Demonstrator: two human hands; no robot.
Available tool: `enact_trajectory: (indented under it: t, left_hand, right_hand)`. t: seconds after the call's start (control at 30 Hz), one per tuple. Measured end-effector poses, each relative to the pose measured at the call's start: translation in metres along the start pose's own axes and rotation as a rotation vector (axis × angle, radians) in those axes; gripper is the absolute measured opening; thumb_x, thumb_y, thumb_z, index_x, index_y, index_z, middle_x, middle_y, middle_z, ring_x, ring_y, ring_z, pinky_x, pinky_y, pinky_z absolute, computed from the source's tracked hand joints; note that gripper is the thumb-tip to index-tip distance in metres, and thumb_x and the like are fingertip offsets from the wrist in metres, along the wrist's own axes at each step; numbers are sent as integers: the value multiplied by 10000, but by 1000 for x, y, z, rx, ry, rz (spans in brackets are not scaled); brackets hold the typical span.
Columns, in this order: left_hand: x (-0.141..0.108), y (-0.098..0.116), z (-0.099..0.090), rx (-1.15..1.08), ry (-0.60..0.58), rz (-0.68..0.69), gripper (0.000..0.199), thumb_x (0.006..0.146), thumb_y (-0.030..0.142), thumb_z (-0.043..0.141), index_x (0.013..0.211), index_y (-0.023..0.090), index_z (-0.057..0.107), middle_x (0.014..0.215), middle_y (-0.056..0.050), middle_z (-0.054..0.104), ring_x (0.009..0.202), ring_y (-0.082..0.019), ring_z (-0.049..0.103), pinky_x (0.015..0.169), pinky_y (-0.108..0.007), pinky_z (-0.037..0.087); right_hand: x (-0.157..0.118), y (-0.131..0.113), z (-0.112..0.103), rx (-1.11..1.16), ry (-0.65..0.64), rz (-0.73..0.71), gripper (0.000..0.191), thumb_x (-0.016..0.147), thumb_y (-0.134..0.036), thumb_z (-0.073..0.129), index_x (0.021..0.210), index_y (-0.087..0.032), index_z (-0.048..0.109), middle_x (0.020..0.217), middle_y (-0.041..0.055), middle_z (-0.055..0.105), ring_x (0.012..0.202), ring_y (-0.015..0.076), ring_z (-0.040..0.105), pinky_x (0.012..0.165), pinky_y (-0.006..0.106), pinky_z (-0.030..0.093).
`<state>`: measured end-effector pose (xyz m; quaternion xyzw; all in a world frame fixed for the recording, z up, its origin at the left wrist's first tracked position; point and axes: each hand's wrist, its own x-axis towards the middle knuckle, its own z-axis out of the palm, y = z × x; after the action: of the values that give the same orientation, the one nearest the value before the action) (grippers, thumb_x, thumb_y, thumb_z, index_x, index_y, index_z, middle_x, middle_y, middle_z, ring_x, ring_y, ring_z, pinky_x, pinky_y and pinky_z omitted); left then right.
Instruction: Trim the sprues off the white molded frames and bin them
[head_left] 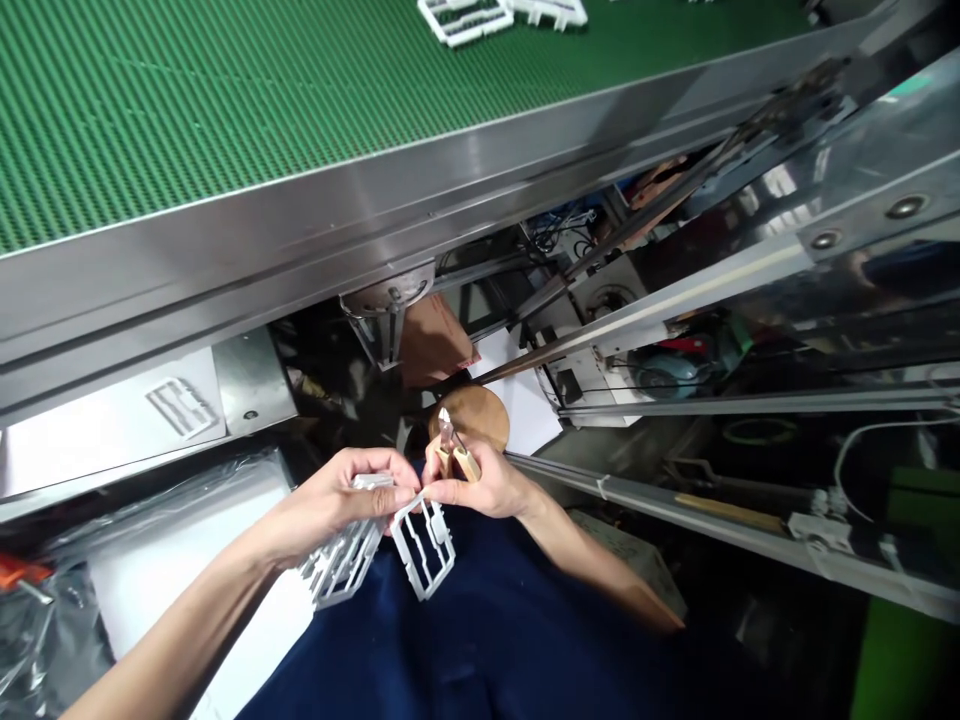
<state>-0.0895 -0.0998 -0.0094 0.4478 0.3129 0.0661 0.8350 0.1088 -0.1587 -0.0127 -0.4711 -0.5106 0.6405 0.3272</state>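
My left hand (370,490) is closed around several stacked white plastic frames (346,560), which hang below its fingers. Another white frame (424,548) hangs between my two hands, its upper edge at the fingertips of both. A pair of cutters (465,463) with yellowish handles rests in my right hand (484,482), jaws pointing up and away from me. The thumb and a finger of that hand pinch near the top of the single frame. The palm side of my right hand is hidden.
A green conveyor belt (225,90) with a metal edge crosses the top, carrying white frames (469,18). One frame (181,407) lies on a white surface at left. Below are plastic film, a white box (142,590) and a round stool (480,415). Metal rails (675,520) run right.
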Motion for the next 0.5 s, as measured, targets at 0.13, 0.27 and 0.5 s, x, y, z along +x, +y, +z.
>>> enact_trajectory:
  t: [0.13,0.27,0.5]
  left_hand:
    - [-2,1,-2,77,20,36,131,750,320,640,713,195,650,672,-42,541,597,-174,465,567,-278,393]
    - [-3,5,0,179,51,87,128,745,308,629,678,199,631,663,-42,539,596,-185,474,557,-279,390]
    - [-7,4,2,296,55,261,195,824,307,535,685,180,586,838,-109,608,757,-234,554,703,-343,436]
  right_hand:
    - [3,4,3,30,-27,2,222,729,-333,661,748,-175,506,714,-24,477,629,95,450,615,234,400]
    - [5,7,7,43,-11,-9,205,729,-300,661,742,-178,497,706,-33,455,615,85,431,598,224,384]
    - [-3,2,14,-37,78,69,243,717,-319,677,795,-182,491,726,-36,478,641,86,458,610,218,396]
